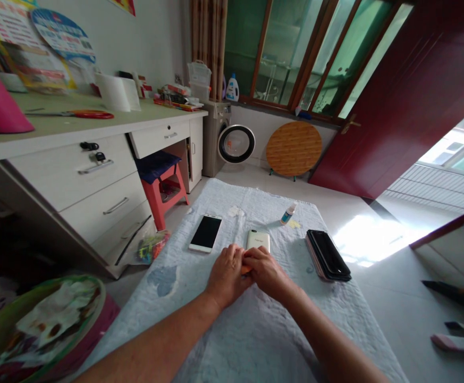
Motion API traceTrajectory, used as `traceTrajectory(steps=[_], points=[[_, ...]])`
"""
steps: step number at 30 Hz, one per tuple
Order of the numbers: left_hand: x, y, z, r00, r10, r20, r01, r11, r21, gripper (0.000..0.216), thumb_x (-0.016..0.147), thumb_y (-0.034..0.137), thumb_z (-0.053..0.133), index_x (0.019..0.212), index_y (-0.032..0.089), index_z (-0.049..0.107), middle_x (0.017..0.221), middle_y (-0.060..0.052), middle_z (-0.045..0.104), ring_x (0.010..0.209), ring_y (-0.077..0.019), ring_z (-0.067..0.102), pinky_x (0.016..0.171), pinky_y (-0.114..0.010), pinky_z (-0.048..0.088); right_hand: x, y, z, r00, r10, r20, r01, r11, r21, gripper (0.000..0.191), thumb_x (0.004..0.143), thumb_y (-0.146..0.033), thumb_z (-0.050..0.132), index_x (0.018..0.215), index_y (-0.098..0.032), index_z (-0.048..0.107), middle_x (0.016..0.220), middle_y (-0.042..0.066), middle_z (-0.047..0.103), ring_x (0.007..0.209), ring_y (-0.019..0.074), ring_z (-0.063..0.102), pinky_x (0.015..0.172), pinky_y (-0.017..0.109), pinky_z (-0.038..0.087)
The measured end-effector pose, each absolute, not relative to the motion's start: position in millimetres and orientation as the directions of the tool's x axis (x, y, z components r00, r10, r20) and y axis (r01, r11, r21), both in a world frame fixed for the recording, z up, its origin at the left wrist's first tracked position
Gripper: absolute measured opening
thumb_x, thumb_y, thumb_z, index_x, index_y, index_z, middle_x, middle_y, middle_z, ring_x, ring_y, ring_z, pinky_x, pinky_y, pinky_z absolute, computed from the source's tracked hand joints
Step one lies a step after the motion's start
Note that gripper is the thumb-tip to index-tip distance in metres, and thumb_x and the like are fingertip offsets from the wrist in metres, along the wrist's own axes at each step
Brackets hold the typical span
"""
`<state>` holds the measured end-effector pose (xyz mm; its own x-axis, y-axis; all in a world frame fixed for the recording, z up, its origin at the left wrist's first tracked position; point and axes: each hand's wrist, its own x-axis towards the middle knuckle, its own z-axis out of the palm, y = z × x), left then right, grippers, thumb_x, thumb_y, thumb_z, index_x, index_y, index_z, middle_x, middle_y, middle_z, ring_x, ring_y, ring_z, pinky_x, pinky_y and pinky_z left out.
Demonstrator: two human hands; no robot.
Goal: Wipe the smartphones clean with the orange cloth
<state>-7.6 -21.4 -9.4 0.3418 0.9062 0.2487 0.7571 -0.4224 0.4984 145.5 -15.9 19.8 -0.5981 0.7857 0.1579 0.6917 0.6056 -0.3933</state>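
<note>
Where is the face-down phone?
In the head view, the face-down phone lies slightly right of center, partly behind the right hand, with the screen-up phone to its left.

The cloth (pixel 251 330) is matt, wrinkled fabric. On it lie a pale phone (pixel 258 240), its back smooth with a slight sheen, a glossy dark-screened phone (pixel 205 233) and a smooth plastic bottle (pixel 288 214). Beyond the cloth stand a wood-grained round board (pixel 294 148) and a glossy door (pixel 395 106); left, a plastic stool (pixel 158 205).
</note>
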Motion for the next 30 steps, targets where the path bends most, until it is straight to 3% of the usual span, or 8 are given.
traceTrajectory(steps=[9, 16, 20, 26, 30], points=[[-8.1, -21.1, -10.9, 0.361, 0.889, 0.281, 0.775, -0.454, 0.441, 0.062, 0.079, 0.048, 0.067, 0.128, 0.018, 0.044, 0.116, -0.009, 0.054, 0.105, -0.0280, 0.050, 0.093, -0.043, 0.042, 151.5, 34.1, 4.0, -0.478, 0.805, 0.351, 0.709, 0.590, -0.387, 0.024, 0.083, -0.007, 0.051, 0.085, -0.020, 0.071, 0.098, 0.005, 0.067, 0.090, 0.0173, 0.057, 0.085, 0.032, 0.039], [-9.5, -19.3, -7.0, 0.441, 0.856, 0.271, 0.773, -0.515, 0.371, 0.043, 0.086, 0.044, 0.061, 0.121, 0.018, 0.055, 0.129, -0.009, 0.053, 0.110, -0.0280, 0.049, 0.094, -0.041, 0.042, 169.5, 63.0, 1.3, -0.355, 0.885, 0.302, 0.810, 0.453, -0.373, 0.030, 0.081, -0.004, 0.048, 0.091, -0.018, 0.073, 0.103, 0.006, 0.068, 0.098, 0.0170, 0.057, 0.091, 0.030, 0.037], [-8.9, -20.0, -1.5, 0.480, 0.840, 0.252, 0.763, -0.542, 0.353, 0.039, 0.087, 0.045, 0.060, 0.115, 0.019, 0.057, 0.118, -0.008, 0.059, 0.103, -0.0265, 0.052, 0.090, -0.040, 0.044, 178.8, 67.0, -0.2, -0.266, 0.919, 0.290, 0.852, 0.365, -0.376, 0.034, 0.081, -0.002, 0.045, 0.094, -0.017, 0.073, 0.103, 0.007, 0.068, 0.098, 0.0174, 0.057, 0.093, 0.030, 0.036], [-8.3, -23.4, 4.4, 0.514, 0.825, 0.237, 0.752, -0.566, 0.338, 0.036, 0.086, 0.048, 0.061, 0.107, 0.018, 0.060, 0.104, -0.007, 0.063, 0.099, -0.0266, 0.053, 0.085, -0.039, 0.045, 168.5, 28.5, 2.8, -0.346, 0.890, 0.298, 0.815, 0.442, -0.374, 0.030, 0.082, -0.004, 0.048, 0.087, -0.019, 0.073, 0.098, 0.006, 0.065, 0.091, 0.0180, 0.054, 0.087, 0.029, 0.039], [-8.7, -21.7, -0.4, 0.497, 0.827, 0.261, 0.749, -0.561, 0.351, 0.045, 0.085, 0.044, 0.063, 0.120, 0.017, 0.055, 0.121, -0.009, 0.060, 0.106, -0.0274, 0.053, 0.091, -0.040, 0.044, 164.5, -11.3, 10.1, -0.436, 0.865, 0.247, 0.754, 0.501, -0.424, 0.020, 0.082, -0.007, 0.053, 0.081, -0.019, 0.070, 0.095, 0.005, 0.063, 0.088, 0.0169, 0.053, 0.084, 0.028, 0.041]])
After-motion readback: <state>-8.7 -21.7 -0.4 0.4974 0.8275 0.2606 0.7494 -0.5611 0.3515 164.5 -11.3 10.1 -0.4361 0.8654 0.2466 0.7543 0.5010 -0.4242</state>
